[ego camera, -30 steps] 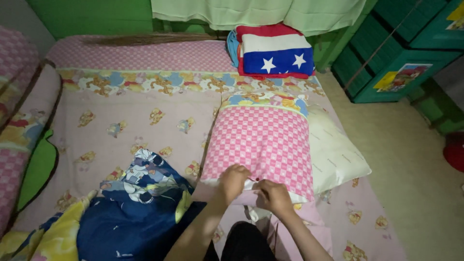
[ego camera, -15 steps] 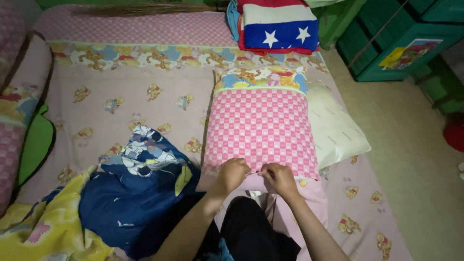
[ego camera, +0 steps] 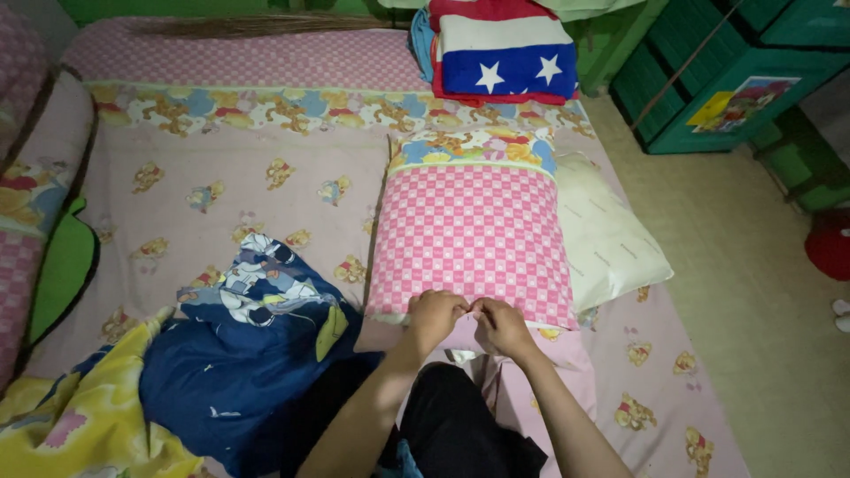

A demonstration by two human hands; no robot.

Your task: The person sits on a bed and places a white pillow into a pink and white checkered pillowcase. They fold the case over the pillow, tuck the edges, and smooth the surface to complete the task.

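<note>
Pink checked pillow [ego camera: 474, 239]: lay lengthwise on the bear-print bedsheet [ego camera: 221, 186], its near open end at the person's knees.
Left hand [ego camera: 434, 316]: fingers pinched shut on the pillowcase's near edge.
Right hand [ego camera: 500, 324]: likewise closed on that edge, touching the left.
Risk: the thin edge could have slipped from the pinch, judging by the small grip.
Neighbour: the white pillow [ego camera: 611, 235] lay just beside it.
</note>
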